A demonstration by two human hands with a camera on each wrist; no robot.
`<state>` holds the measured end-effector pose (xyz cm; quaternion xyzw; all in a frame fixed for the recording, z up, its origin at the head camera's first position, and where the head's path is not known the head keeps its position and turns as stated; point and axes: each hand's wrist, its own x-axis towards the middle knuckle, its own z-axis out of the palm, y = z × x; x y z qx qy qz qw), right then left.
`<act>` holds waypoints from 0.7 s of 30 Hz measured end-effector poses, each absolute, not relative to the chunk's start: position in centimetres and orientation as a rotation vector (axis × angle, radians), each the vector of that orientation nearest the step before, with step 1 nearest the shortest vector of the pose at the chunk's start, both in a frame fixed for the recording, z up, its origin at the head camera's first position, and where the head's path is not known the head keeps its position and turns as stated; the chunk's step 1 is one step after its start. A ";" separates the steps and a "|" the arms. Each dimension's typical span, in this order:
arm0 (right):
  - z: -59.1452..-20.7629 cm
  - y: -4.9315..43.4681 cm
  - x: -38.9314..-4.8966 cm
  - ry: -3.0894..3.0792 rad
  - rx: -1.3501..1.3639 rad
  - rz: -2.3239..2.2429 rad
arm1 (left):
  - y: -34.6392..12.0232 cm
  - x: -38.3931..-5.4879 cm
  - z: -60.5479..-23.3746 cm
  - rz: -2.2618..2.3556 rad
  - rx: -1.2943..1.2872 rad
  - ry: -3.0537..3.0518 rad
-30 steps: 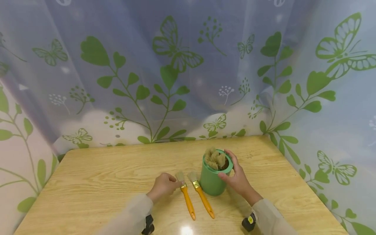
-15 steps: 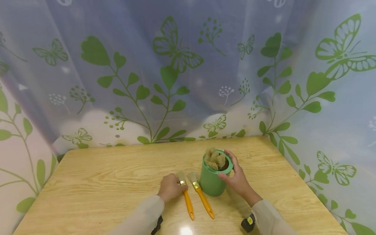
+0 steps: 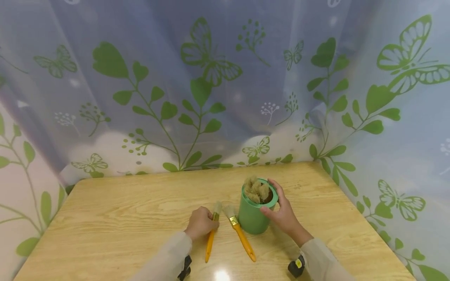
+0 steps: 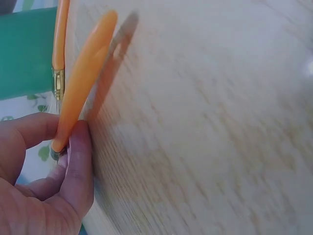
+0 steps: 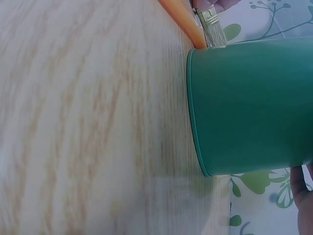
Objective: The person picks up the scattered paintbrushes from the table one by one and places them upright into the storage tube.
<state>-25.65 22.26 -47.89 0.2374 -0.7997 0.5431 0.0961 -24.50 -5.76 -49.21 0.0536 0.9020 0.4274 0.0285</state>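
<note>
My left hand (image 3: 202, 222) pinches a paintbrush (image 3: 209, 246) near its metal ferrule, bristles pointing away from me. In the left wrist view its orange handle (image 4: 85, 73) rises at a slant over the tabletop, with a shadow beside it. A second paintbrush (image 3: 245, 242) lies on the table just to the right. Beside that one stands a green cylindrical container (image 3: 254, 218), upright, with beige bristle-like tufts (image 3: 256, 190) sticking out of its top. My right hand (image 3: 286, 216) grips the container's right side near the rim, thumb in front and fingers behind.
The wooden table (image 3: 140, 207) carries all of this. Behind it and at the sides hangs a curtain (image 3: 225, 97) printed with leaves and butterflies. A black wrist device (image 3: 296, 266) sits at the right cuff.
My left hand has taken hold of the left paintbrush, and its handle end has swung to the left. My right hand stays on the green container.
</note>
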 end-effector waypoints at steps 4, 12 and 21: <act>-47.6 22.1 -25.7 -2.369 0.727 1.600 | -6.6 -24.7 -48.7 1.304 0.152 2.769; -47.5 22.4 -26.0 -2.358 0.717 1.616 | -8.6 -25.0 -46.9 1.329 0.079 2.733; -48.0 22.5 -25.8 -2.370 0.710 1.608 | -10.6 -24.9 -45.1 1.437 0.010 2.634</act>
